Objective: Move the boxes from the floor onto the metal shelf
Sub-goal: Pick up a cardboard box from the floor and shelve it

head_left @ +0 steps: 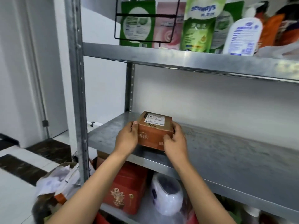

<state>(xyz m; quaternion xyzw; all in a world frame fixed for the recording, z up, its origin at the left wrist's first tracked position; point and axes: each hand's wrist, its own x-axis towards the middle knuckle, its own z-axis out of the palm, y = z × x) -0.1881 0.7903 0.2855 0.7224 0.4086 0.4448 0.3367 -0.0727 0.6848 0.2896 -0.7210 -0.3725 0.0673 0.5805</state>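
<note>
While both arms reach forward, the left hand [127,139] and the right hand [175,143] grip a small brown cardboard box [154,130] from either side, fingers curled round its left and right ends. It sits near the left end of the middle tier of the metal shelf [226,146], close to the near edge, and seems to rest on the bare grey surface, though the hands hide part of its base. A white shipping label [154,120] covers the box top. On the tier above stand green refill pouches [199,25], a pink pouch [168,26] and a white bottle [242,36]. Below are a red gift box [127,188] and a white appliance [166,194]. White wall backs the shelf; to the left, white floor with dark inlay and a torn bag [55,188].
</note>
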